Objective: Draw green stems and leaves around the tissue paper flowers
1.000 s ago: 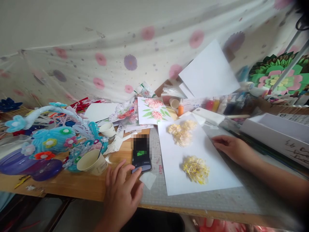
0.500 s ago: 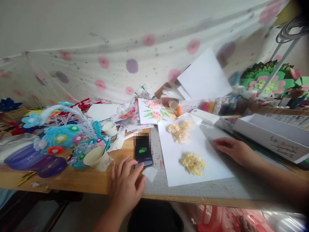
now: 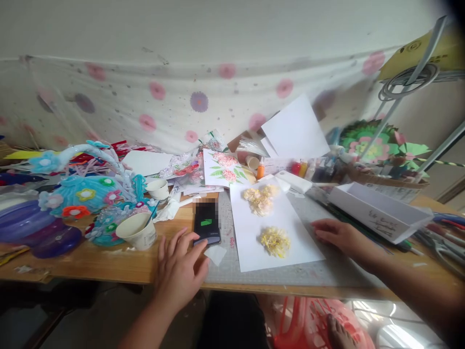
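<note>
My left hand (image 3: pixel 179 269) lies on the wooden table (image 3: pixel 90 261) with fingers spread, its fingertips touching the lower edge of a dark phone (image 3: pixel 206 224). My right hand (image 3: pixel 336 235) rests flat and open on the grey cutting mat (image 3: pixel 327 271), just right of a white sheet (image 3: pixel 250 247). On that sheet lie a yellow paper flower (image 3: pixel 275 241) and, farther back, a cream paper flower (image 3: pixel 259 198). A small white paper scrap (image 3: pixel 215 254) lies beside my left thumb.
A paper cup with a stick (image 3: pixel 138 231) stands left of the phone, beside a blue pipe-cleaner flower basket (image 3: pixel 90 194) and purple bowls (image 3: pixel 39 232). A flower painting (image 3: pixel 222 168), paint bottles (image 3: pixel 301 168) and a white box (image 3: pixel 378 213) sit behind. A floral cloth hangs at the back.
The view has pulled back and tilted up, so the table looks smaller and the right shelf frame shows. Both hands keep their places on the table.
</note>
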Tool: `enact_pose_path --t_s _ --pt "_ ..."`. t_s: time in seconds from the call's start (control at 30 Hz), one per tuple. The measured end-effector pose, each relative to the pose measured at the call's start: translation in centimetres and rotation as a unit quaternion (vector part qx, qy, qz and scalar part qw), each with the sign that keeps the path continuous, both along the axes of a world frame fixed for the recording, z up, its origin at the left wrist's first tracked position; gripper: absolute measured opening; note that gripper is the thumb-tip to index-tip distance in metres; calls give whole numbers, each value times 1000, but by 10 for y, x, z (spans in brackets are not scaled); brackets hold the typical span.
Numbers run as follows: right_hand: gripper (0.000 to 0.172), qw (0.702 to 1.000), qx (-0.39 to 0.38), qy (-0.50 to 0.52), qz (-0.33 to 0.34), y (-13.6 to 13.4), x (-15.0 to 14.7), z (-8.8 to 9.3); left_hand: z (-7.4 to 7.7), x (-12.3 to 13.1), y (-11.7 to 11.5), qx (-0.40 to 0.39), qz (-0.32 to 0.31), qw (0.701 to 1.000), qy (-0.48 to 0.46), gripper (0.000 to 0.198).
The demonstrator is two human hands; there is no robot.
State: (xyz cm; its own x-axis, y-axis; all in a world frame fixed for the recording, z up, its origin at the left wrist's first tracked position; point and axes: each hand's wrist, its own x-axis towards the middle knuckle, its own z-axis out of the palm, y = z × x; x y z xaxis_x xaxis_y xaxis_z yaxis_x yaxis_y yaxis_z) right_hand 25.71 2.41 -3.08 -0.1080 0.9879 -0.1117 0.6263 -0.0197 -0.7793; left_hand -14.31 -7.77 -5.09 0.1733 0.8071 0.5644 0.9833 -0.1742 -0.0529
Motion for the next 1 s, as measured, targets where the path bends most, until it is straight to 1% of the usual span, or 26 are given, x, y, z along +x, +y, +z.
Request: enact_pose_path --t_s 0.13,0.2,0.27,0.4,0.57,0.67,0.77,0.9,1.0 --pt "47 996 -65 47 48 4 25 -5 2 0 -1 -4 6 1000 9 25" --pt "48 993 -82 61 56 8 34 -8 3 -1 -1 -5 3 1000 19 26" --pt "49 992 -94 62 54 14 38 -9 3 -2 -1 -6 -4 1000 31 28" --pt "52 992 -102 55 43 31 29 -10 2 -3 1 -1 -17 999 45 30" --pt "53 997 -63 33 21 50 15 -16 2 -5 5 3 -36 998 48 31" --pt "52 999 -46 8 26 52 9 -16 2 -6 4 9 -50 998 39 33" --pt "52 999 -39 -8 19 51 3 -10 2 -9 2 3 -54 998 31 35" --pt "55 999 -35 -5 -2 52 -2 -7 1 -13 5 -4 -59 997 40 39" --pt "52 999 -37 11 6 53 0 -10 -5 -18 9 11 -78 996 40 43"
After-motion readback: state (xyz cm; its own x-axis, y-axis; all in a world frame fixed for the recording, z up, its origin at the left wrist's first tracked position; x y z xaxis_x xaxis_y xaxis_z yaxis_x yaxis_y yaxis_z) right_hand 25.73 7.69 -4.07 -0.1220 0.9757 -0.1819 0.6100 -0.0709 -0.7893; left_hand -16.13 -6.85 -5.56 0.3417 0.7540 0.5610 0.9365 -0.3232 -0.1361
